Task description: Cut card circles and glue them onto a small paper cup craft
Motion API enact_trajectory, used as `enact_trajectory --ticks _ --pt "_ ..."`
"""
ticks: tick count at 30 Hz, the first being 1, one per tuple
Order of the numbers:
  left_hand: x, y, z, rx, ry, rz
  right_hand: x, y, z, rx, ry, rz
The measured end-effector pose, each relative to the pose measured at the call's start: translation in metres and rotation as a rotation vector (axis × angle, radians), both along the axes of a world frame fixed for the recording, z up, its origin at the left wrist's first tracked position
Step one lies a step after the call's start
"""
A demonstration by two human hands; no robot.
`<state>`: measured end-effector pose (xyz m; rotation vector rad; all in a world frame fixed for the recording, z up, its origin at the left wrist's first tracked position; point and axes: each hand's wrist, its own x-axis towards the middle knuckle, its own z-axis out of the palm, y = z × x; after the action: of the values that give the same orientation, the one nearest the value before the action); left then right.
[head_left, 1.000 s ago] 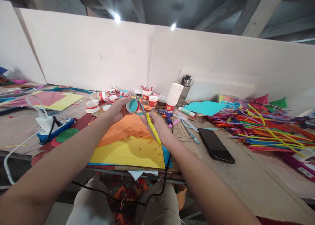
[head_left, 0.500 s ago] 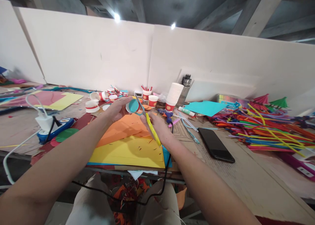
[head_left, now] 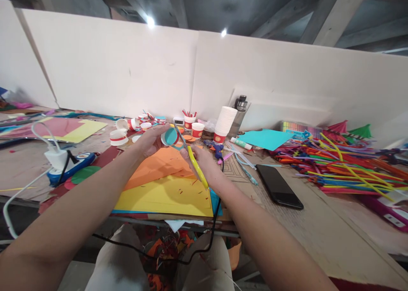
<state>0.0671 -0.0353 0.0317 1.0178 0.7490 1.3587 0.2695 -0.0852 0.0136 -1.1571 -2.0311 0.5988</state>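
My left hand [head_left: 150, 141] is closed around a small paper cup [head_left: 170, 136] with a blue disc across its round face. Yellow-handled scissors [head_left: 196, 168] are gripped in my right hand [head_left: 200, 156], their blades pointing up and away beside the cup's right side. A strip of blue paper [head_left: 179, 147] shows at the cup's lower edge, close to the blades. Whether the blades touch the paper is too small to tell. Beneath both hands lie orange paper [head_left: 159, 168] and yellow paper [head_left: 165, 197], sprinkled with small scraps.
A cup stack [head_left: 225, 123] and a bottle [head_left: 239, 114] stand at the back. A glue gun [head_left: 218, 150] lies right of my hands, its black cable hanging over the table edge. Farther right are a phone [head_left: 279, 187] and pipe cleaners [head_left: 344, 165]. A power strip [head_left: 72, 170] sits left.
The cup in my left hand has turned and shifted slightly left. The scissors stay in my right hand in nearly the same place. The whole view has drifted slightly.
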Motion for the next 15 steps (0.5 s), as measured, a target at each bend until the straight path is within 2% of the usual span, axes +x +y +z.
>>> enact_trajectory --ticks 3,8,15 --pt "0.003 -0.001 -0.001 -0.022 -0.027 0.002 -0.001 0.001 0.0 -0.03 0.02 -0.024" --pt "0.01 -0.003 -0.005 -0.08 -0.043 -0.079 -0.001 0.002 0.0 -0.025 0.036 -0.059" --pt "0.009 -0.004 -0.002 -0.115 -0.095 0.012 -0.002 0.002 0.001 -0.01 0.007 -0.057"
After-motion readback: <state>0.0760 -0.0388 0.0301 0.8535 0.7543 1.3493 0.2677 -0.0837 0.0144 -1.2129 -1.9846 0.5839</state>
